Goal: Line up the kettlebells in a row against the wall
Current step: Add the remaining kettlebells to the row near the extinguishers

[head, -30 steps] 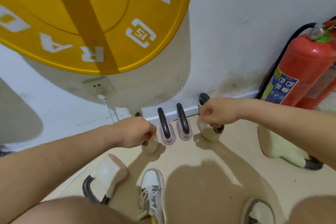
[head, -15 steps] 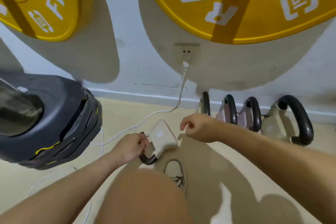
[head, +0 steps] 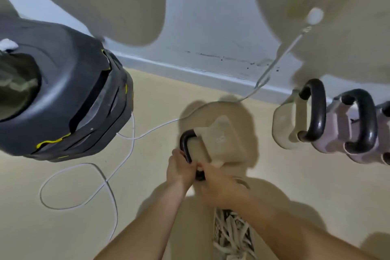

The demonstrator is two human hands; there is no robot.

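Observation:
A cream kettlebell [head: 219, 141] with a black handle lies tipped on the floor in the middle, away from the wall. My left hand [head: 179, 170] and my right hand [head: 219, 186] both grip its handle at the near end. At the right, by the skirting board, stands a row of kettlebells: a cream one [head: 295, 120], then a pale pink one [head: 348, 131], with another pink one [head: 384, 133] cut off by the frame edge.
A big black base with yellow marks [head: 67, 99] sits at the left. A white cable [head: 118, 164] runs from a wall plug [head: 314, 16] and loops over the floor left of the kettlebell. My white shoe [head: 232, 234] is below my hands.
My right hand has come down onto the handle beside my left hand. The view has moved closer and lower over the cream kettlebell; the yellow plates are out of view.

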